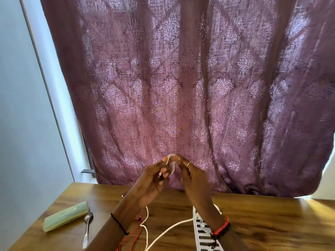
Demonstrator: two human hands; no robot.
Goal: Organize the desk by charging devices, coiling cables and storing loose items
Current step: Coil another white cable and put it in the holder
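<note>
A: Hands?
B: Both raised above surface [253,223], in front of purple curtain [181,78]. Left hand [150,180] grip closed on white cable [171,165], plug end poking out by the fingers. Right hand [192,176] grip pinching same cable loop at top; ring on one finger.

A: Rest of cable?
B: Hanging down from left hand, trailing across surface left of white power strip [204,234].

A: Other items?
B: Red cable [134,238] left of power strip, under left wrist, crossing white one. Spoon [87,227] further left. Pale green case [66,216] just beyond spoon, nearly touching; contact unclear.
</note>
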